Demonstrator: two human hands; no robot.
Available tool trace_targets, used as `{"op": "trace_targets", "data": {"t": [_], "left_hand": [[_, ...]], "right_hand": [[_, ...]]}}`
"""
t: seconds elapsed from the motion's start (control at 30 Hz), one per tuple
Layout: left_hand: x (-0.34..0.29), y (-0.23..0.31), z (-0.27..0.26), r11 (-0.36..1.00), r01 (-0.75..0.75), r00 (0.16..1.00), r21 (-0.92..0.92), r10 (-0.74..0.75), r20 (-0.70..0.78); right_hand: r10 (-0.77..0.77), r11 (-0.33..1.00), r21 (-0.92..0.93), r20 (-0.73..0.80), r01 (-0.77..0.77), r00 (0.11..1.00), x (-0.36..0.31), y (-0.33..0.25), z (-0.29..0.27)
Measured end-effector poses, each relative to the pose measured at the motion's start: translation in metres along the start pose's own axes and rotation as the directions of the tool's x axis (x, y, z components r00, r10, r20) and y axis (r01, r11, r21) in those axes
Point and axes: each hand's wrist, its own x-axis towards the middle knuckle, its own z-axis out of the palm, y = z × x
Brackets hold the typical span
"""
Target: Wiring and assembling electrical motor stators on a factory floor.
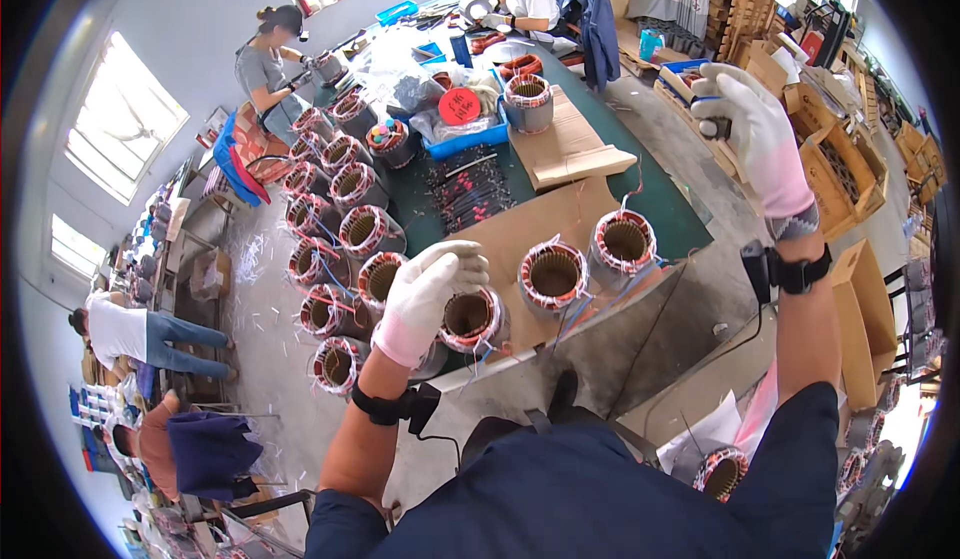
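My left hand (pixel 432 294), in a white glove with a pink cuff, is over the near edge of the table. Its fingers stretch to the right, with nothing visible in them. Just beside it stands a motor stator (pixel 470 321) with a wound, laced rim. Two more stators, a middle one (pixel 553 275) and a right one (pixel 625 243), stand upright on brown cardboard, blue and red leads trailing. My right hand (pixel 750 129), also gloved, is raised off the table's right side. Its fingers curl around a small dark thing that I cannot make out.
Several stators (pixel 370 229) crowd the table's left side. A blue bin (pixel 470 142) holds bags and a red disc (pixel 459 106); black sleeves (pixel 470 194) lie before it. Co-workers sit or stand at the far end and left. Wooden crates (pixel 835 174) and cardboard boxes line the right.
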Motion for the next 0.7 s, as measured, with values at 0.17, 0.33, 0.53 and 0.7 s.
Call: {"op": "trace_targets", "data": {"t": [0.17, 0.33, 0.53, 0.7], "left_hand": [[0.086, 0.021, -0.021, 0.985, -0.056, 0.996, -0.161, 0.066, 0.061], [0.146, 0.022, -0.046, 0.964, -0.058, 0.997, -0.258, 0.067, 0.026], [0.171, -0.017, -0.069, 0.962, 0.039, 0.996, -0.269, -0.060, -0.068], [0.187, -0.039, -0.086, 0.961, 0.098, 0.964, -0.259, -0.157, -0.215]], "right_hand": [[0.054, 0.971, -0.225, -0.119, -0.080, 0.991, 0.080, 0.045, -0.018], [0.174, 0.906, -0.351, -0.194, -0.235, 0.965, 0.129, 0.107, -0.015], [0.058, 0.755, -0.654, 0.127, 0.040, 0.990, 0.214, 0.213, -0.006], [0.161, 0.672, -0.719, 0.378, 0.179, 0.911, 0.281, 0.328, 0.031]]}}
